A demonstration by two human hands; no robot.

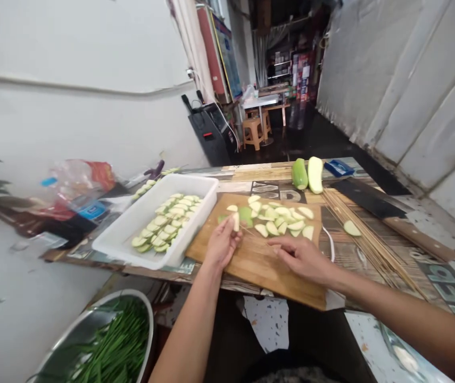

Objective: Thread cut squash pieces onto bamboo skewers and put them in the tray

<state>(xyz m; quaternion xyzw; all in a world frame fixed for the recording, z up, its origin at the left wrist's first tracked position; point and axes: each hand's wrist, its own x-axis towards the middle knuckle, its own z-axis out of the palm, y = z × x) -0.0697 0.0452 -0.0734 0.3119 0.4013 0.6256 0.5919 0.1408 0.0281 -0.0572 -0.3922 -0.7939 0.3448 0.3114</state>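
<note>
Our left hand (224, 242) pinches a pale slice (236, 221) over the cutting board (247, 260). At three o'clock from it, our right hand (301, 258) has its forefinger extended; a thin stick (248, 231) seems to run between them, but we cannot tell whether the right grips it. Loose slices (283, 218) lie at two o'clock, the white tray (119, 239) at ten.

This looks like the preparation corner of a small eatery: left of the left fingers (232, 242), pale-green vegetable slices (165, 226) lie in rows in a white rectangular plastic tray (194, 223); right of the right fingers (287, 246) lies a bundle of thin tan wooden sticks (374, 252); well beyond both, light-brown plastic stools (253, 131) stand by a white-topped table (263, 100), with stocked shelves (282, 70) behind.
</note>
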